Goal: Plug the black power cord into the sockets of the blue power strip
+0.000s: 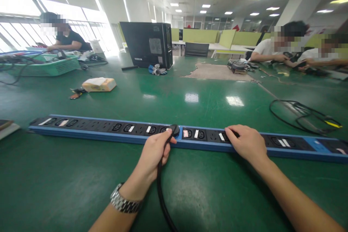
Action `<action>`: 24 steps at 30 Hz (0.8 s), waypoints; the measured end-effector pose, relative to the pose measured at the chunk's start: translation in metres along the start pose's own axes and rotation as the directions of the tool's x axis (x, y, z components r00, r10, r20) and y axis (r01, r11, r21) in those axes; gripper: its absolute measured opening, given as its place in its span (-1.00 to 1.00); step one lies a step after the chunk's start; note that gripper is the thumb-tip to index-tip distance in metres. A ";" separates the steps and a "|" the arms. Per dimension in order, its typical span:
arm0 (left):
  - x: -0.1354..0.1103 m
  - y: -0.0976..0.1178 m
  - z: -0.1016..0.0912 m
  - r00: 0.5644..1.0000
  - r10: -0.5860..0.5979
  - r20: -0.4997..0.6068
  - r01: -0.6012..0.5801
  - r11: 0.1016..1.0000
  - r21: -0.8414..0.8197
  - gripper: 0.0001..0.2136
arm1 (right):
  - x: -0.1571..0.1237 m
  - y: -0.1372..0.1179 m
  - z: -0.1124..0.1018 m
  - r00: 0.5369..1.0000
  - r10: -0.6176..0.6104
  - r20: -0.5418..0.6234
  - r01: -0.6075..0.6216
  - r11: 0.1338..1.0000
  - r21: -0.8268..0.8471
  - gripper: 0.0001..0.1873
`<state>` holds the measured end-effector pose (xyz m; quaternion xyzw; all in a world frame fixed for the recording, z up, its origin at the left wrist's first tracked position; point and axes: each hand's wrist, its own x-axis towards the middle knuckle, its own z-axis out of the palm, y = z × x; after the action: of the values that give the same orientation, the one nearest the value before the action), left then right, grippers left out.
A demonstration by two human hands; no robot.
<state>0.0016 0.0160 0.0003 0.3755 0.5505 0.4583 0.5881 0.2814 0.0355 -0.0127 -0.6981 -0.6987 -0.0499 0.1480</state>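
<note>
A long blue and black power strip (108, 136) lies across the green table, its rows of sockets facing up and several small white labels stuck between them. My left hand (152, 152), with a metal watch (126, 199) on the wrist, is closed on the black plug (174, 129) of a power cord, held at a socket near the strip's middle. Whether the plug is fully seated I cannot tell. The thick black cord (161, 195) runs down from that hand toward me. Farther right, my right hand (248, 145) grips the strip, its fingertips partly hidden.
Behind the strip are a tissue pack (99, 84), a black computer case (146, 43), gloves (157, 70) and a coiled black cable (301, 116). A green basket (51, 67) stands at left. People sit at the far left (70, 40) and far right (266, 50).
</note>
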 end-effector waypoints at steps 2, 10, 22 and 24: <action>0.002 0.000 0.004 0.998 0.058 -0.038 -0.054 0.992 0.110 -0.62 | -0.001 0.000 0.000 1.000 -0.001 0.005 0.001 1.000 0.007 -0.55; 0.007 0.001 0.013 0.991 0.125 -0.056 -0.103 0.949 0.297 -0.57 | 0.000 0.001 0.002 1.000 0.011 -0.012 -0.011 1.000 0.015 -0.58; -0.011 0.016 0.018 0.953 0.280 -0.114 -0.291 0.952 -0.094 -0.62 | 0.000 0.002 0.004 0.999 0.015 -0.036 -0.014 1.000 0.019 -0.61; -0.019 0.036 0.010 0.951 0.289 -0.111 -0.308 0.920 -0.244 -0.66 | -0.001 0.002 0.004 0.999 0.014 -0.043 -0.013 1.000 0.019 -0.61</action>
<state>0.0079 0.0092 0.0409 0.3582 0.4436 0.6238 0.5347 0.2828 0.0361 -0.0168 -0.7002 -0.6910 -0.0574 0.1700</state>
